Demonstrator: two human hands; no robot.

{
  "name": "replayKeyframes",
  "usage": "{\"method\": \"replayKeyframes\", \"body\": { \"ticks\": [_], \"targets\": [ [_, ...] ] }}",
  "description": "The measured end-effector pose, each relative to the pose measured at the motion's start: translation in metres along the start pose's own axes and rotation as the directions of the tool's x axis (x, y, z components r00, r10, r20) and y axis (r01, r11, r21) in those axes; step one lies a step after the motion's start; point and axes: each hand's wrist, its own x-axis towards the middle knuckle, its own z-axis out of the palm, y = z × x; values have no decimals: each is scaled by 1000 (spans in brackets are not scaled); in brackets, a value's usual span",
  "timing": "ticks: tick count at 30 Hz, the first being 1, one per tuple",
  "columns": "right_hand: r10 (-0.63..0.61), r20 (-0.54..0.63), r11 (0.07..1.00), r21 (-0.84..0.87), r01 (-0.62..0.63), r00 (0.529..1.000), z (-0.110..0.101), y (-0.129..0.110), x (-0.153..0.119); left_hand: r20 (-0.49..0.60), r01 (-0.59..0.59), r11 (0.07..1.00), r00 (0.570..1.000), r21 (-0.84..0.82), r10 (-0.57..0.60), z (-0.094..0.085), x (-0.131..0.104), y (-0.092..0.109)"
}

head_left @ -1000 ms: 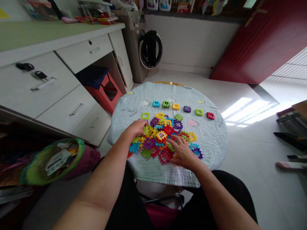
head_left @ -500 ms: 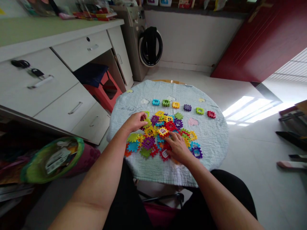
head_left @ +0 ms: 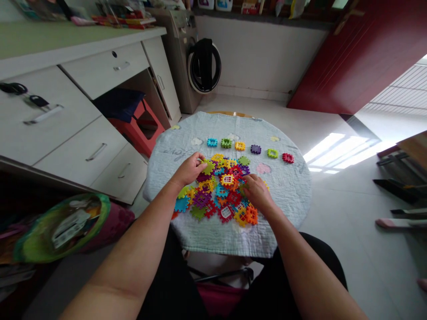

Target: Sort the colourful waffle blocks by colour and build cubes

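A pile of colourful plastic building tiles with notched edges, several with window-like grids, lies heaped on the cloth-covered table. My left hand (head_left: 191, 170) is at the pile's far left side, its thumb and fingers closed on a yellow-green tile (head_left: 208, 167). At the right side of the heap is my right hand (head_left: 258, 191), fingers curled down among the tiles and covering part of them. A green piece shows under its fingertips, but whether it is gripped is hidden. Between the hands, a yellow tile with a white grid (head_left: 227, 179) lies on top.
Beyond the pile, small blocks stand in a spaced row, from a blue block (head_left: 212, 142) to a red block (head_left: 288, 158). A light blue cloth (head_left: 290, 200) covers the round table. A waste bin (head_left: 106, 218) and a drawer cabinet (head_left: 76, 146) are on the left.
My right hand has shifted right and away from the front of the pile, uncovering orange and yellow tiles there. My left hand still holds the yellow-green tile, now raised slightly. The view has shifted a little.
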Motion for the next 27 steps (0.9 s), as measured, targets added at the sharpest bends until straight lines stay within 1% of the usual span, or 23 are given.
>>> {"method": "replayKeyframes", "body": {
  "ticks": [2,4,7,12,14,19,22,25,27],
  "targets": [
    [11,-31,999,33,-10,999,-2,1,-1,14,16,997,1000,-75,-15,2,0,3],
    [-1,-52,998,61,4,999,-3,0,-1,20,8,990,1000,-141,-5,4,0,7],
    [-15,-53,996,84,19,998,-4,-2,-2,43,-7,980,999,-199,16,4,-1,11],
    [-2,-55,993,121,8,998,-7,-3,-2,83,7,961,996,-277,17,-6,-5,12],
    [0,-61,991,131,8,998,-9,-3,-3,93,10,963,996,-270,15,-13,-6,10],
    [-5,-68,989,147,15,998,-10,-2,-3,118,47,995,992,-84,-37,-29,-6,-5],
    [-14,-88,987,160,28,996,-10,1,-3,133,68,995,988,68,-76,-33,-5,-14],
    [-15,-127,983,182,38,992,-12,7,-2,151,59,967,984,249,-99,-32,-3,-20],
    [-4,-158,981,190,35,987,-16,11,-1,146,42,923,984,383,-105,-29,-2,-22]
  ]
}}
